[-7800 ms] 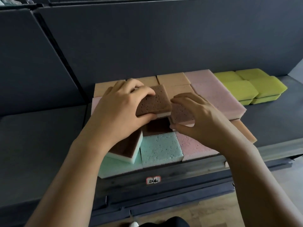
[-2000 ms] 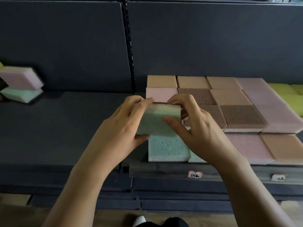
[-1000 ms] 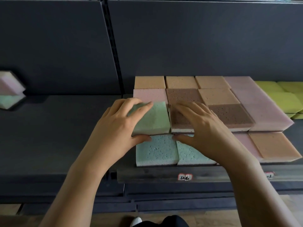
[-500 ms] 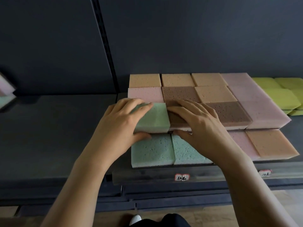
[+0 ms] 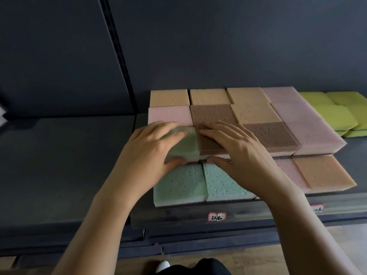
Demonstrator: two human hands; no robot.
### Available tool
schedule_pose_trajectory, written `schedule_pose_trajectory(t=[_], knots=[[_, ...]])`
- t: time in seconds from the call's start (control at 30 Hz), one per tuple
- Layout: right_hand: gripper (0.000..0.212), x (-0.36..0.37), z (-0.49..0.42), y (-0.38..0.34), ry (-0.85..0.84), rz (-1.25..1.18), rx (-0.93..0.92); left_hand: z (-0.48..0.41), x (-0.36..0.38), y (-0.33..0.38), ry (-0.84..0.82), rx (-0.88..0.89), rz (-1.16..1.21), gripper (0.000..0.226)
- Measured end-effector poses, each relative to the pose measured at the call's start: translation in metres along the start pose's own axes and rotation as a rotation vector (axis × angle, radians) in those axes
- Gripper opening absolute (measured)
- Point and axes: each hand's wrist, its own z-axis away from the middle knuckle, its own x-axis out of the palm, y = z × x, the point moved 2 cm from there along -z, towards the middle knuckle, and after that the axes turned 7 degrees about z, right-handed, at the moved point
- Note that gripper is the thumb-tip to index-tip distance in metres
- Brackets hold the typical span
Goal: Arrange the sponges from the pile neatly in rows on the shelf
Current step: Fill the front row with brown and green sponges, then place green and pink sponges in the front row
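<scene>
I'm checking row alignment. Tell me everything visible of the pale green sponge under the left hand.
The pale green sponge is a soft-looking foam block with a smooth, matte top. It lies roughly flat in the upper layer, resting on a porous green sponge below. Its right side is against the brown sponge, and a pink sponge sits just behind it. The left hand grips it, with the fingers over its top and left part and the thumb on its front face, hiding much of it.

Retail shop aisle, dark metal display shelf point(image 5: 59, 165), matching back panel point(image 5: 238, 46) at 12 o'clock, upright post point(image 5: 119, 62) at 11, label tags point(image 5: 217, 216) on shelf lip at 5, sponges point(image 5: 252, 116) stocked in colour blocks at 2, wood floor point(image 5: 297, 255) at 5.
</scene>
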Motion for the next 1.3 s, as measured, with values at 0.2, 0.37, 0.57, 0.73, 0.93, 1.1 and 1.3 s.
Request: schedule_pose_trajectory(t=[0.2, 0.37, 0.57, 0.73, 0.93, 1.1, 1.3], knots=[[0.064, 0.002, 0.001, 0.002, 0.010, -0.015, -0.006, -0.001, 0.006, 0.006, 0.036, -0.004, 0.014, 0.052], [0.066, 0.005, 0.000, 0.002, 0.002, -0.073, -0.008, 0.000, 0.010, 0.012, 0.051, -0.017, -0.001, 0.050], [0.064, 0.006, 0.001, 0.002, -0.009, -0.040, -0.020, -0.001, 0.010, 0.012, 0.016, -0.029, -0.013, 0.053], [0.060, 0.003, 0.001, 0.001, -0.040, -0.057, -0.043, 0.013, 0.005, 0.013, 0.061, -0.059, -0.069, 0.058], [0.045, -0.006, -0.012, -0.046, 0.059, -0.235, -0.189, 0.081, -0.017, 0.009, 0.250, -0.314, -0.138, 0.045], [0.043, 0.006, -0.029, -0.123, 0.034, -0.363, -0.415, 0.146, -0.043, -0.001, 0.318, -0.568, -0.240, 0.040], [0.044, 0.026, -0.054, -0.209, 0.032, -0.361, -0.530, 0.199, -0.077, -0.040, 0.289, -0.767, -0.332, 0.045]])
